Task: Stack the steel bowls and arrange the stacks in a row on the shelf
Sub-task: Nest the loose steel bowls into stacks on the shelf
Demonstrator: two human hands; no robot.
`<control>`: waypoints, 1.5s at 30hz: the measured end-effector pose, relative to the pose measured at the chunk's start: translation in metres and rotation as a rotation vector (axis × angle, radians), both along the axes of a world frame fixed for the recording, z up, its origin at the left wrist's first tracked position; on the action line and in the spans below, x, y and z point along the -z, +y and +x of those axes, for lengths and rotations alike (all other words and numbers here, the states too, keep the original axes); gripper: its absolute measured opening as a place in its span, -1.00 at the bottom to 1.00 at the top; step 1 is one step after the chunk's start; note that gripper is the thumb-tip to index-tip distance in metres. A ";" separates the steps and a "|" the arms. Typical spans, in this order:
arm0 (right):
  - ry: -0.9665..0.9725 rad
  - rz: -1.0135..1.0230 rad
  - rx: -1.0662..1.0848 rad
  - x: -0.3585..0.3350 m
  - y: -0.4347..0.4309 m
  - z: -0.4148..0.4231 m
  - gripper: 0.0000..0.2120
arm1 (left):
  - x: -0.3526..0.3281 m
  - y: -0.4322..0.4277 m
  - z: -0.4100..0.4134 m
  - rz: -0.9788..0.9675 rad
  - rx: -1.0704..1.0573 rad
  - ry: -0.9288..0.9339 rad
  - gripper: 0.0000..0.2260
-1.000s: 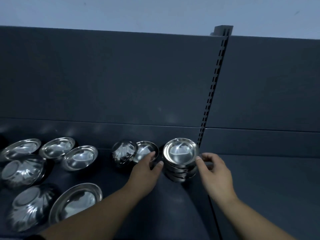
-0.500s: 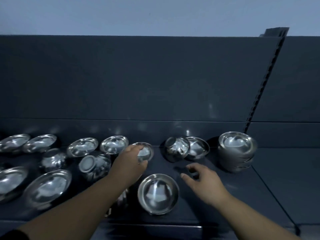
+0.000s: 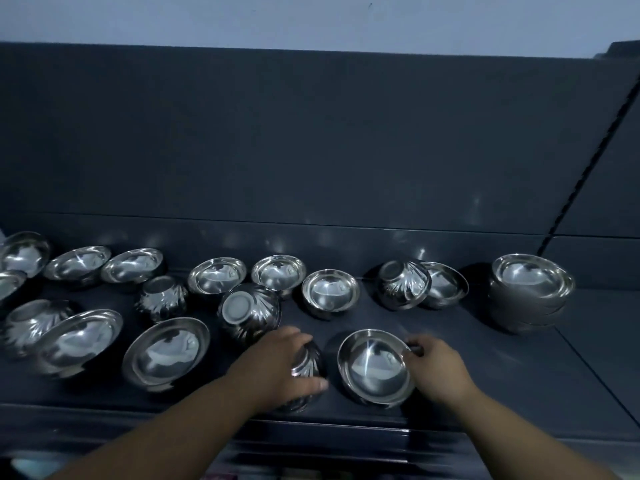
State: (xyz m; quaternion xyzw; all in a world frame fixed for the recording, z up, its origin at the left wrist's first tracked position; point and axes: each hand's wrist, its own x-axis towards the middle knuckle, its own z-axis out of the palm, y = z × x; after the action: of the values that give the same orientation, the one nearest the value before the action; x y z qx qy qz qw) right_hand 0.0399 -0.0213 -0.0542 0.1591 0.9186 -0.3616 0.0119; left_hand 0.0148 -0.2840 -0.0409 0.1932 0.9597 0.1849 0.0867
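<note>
An overturned bowl (image 3: pixel 309 362) is gripped under the left fingers (image 3: pixel 294 337); an upright bowl (image 3: pixel 370 370) is pinched by the right fingers (image 3: pixel 412 356).

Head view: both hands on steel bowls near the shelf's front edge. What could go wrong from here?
1. The ribbed steel bowl under the left hand sits close to the dark shelf's front edge; a slip could knock it off.
2. The right hand only pinches the rim of the upright smooth steel bowl; polished steel may slide or tip when lifted.
</note>
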 end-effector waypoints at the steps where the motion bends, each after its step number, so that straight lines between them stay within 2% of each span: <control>1: 0.002 -0.001 0.016 0.000 0.000 0.000 -0.80 | 0.002 0.001 0.001 -0.050 0.028 -0.008 -0.19; 5: 0.003 -0.029 0.041 0.000 0.004 0.002 -0.83 | 0.010 0.007 0.001 -0.183 0.042 0.007 -0.15; 11: -0.010 -0.049 0.052 -0.003 0.021 0.005 -0.87 | 0.015 0.028 -0.004 -0.127 0.027 0.011 -0.16; 18: 0.022 -0.058 0.022 -0.011 0.036 0.000 -0.78 | 0.015 0.038 -0.018 0.003 -0.035 0.002 -0.18; 23: 0.013 -0.029 -0.045 -0.013 0.037 -0.009 -0.81 | 0.015 0.042 -0.018 -0.120 -0.052 -0.083 -0.07; 27: 0.014 -0.033 -0.085 -0.015 0.037 -0.017 -0.83 | 0.015 0.045 -0.019 -0.131 -0.091 -0.098 -0.05; 32: 0.064 -0.041 -0.145 -0.022 0.041 -0.033 -0.77 | 0.008 0.054 -0.024 -0.067 -0.139 0.000 -0.06; 38: 0.141 -0.120 -0.217 -0.028 0.039 -0.040 -0.70 | -0.034 0.056 -0.031 -0.068 -0.093 0.210 -0.08; 40: 0.169 -0.146 -0.255 -0.027 0.038 -0.040 -0.64 | -0.049 0.060 -0.031 0.034 -0.082 0.235 -0.08; 42: 0.212 -0.170 -0.299 -0.032 0.035 -0.040 -0.57 | -0.063 0.066 -0.031 0.225 -0.082 0.166 -0.10; 45: 0.331 -0.258 -0.350 -0.044 0.035 -0.046 -0.51 | -0.077 0.081 -0.030 0.547 -0.128 -0.137 -0.15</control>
State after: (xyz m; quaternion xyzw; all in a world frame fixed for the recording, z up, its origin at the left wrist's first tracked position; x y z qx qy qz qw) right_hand -0.0060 0.0135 -0.0102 -0.0660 0.8679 -0.4892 -0.0557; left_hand -0.0151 -0.2029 0.0357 0.1353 0.8762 0.4549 0.0842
